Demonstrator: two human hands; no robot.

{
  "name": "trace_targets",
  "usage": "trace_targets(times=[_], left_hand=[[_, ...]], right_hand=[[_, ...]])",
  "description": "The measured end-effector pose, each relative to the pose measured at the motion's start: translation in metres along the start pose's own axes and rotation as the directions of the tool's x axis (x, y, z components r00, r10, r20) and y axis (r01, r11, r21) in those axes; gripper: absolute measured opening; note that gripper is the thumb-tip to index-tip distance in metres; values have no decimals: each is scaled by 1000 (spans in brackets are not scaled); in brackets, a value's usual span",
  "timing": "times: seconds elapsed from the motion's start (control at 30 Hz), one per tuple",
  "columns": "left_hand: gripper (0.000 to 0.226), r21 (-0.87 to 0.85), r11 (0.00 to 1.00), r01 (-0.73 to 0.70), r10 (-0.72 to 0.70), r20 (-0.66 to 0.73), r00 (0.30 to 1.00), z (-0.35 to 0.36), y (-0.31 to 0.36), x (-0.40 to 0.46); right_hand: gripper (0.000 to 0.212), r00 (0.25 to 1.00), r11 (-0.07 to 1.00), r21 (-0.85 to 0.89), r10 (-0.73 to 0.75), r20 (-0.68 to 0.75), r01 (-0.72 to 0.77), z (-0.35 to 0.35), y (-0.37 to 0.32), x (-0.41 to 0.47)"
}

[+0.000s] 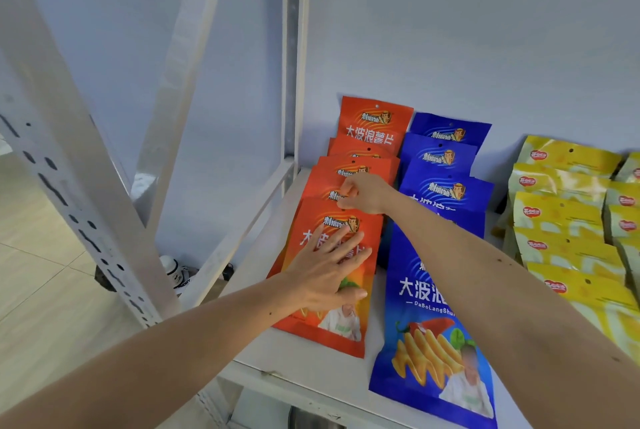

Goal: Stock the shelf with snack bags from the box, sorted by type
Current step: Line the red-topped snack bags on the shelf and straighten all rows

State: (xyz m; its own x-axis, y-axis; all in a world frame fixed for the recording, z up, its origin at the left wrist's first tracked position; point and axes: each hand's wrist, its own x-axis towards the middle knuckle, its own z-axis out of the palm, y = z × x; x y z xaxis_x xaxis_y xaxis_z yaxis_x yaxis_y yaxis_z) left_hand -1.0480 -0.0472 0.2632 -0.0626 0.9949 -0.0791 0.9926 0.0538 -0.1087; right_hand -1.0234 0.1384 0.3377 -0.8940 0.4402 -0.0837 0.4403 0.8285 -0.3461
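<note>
On the white shelf (311,356) stand three rows of snack bags. Orange bags (375,123) overlap in a row at the left, blue bags (440,155) beside them, yellow bags (564,217) at the right. My left hand (329,272) lies flat with straight, spread fingers on the front orange bag (332,335). My right hand (363,193) reaches across the blue row and pinches the top edge of an orange bag just behind the front one. The front blue bag (426,352) lies flat under my right forearm.
White slotted shelf uprights (69,193) and a diagonal brace rise at the left. The back wall is pale grey-blue. A tiled floor shows at lower left, with a small white and black object (176,272) beside the shelf foot. The box is out of view.
</note>
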Motion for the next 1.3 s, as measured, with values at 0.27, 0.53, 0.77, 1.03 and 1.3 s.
trace_targets(times=[0.27, 0.53, 0.77, 1.03, 1.3], left_hand=[[78, 26, 999, 30, -28, -69, 997, 1, 1, -4], [91, 30, 999, 15, -11, -116, 993, -9, 17, -21], [72, 65, 998, -8, 18, -168, 986, 8, 41, -45], [70, 87, 995, 43, -32, -126, 991, 17, 53, -53], [81, 83, 995, 55, -46, -110, 993, 18, 54, -51]], right_hand=[[37, 987, 995, 90, 42, -154, -29, -6, 21, -54], [60, 956, 977, -90, 166, -240, -193, 14, 34, -156], [83, 912, 956, -77, 242, -331, -282, 71, 13, -233], [99, 889, 918, -153, 295, -351, -365, 108, 5, -270], [80, 896, 930, -111, 297, -328, -349, 127, 10, -276]])
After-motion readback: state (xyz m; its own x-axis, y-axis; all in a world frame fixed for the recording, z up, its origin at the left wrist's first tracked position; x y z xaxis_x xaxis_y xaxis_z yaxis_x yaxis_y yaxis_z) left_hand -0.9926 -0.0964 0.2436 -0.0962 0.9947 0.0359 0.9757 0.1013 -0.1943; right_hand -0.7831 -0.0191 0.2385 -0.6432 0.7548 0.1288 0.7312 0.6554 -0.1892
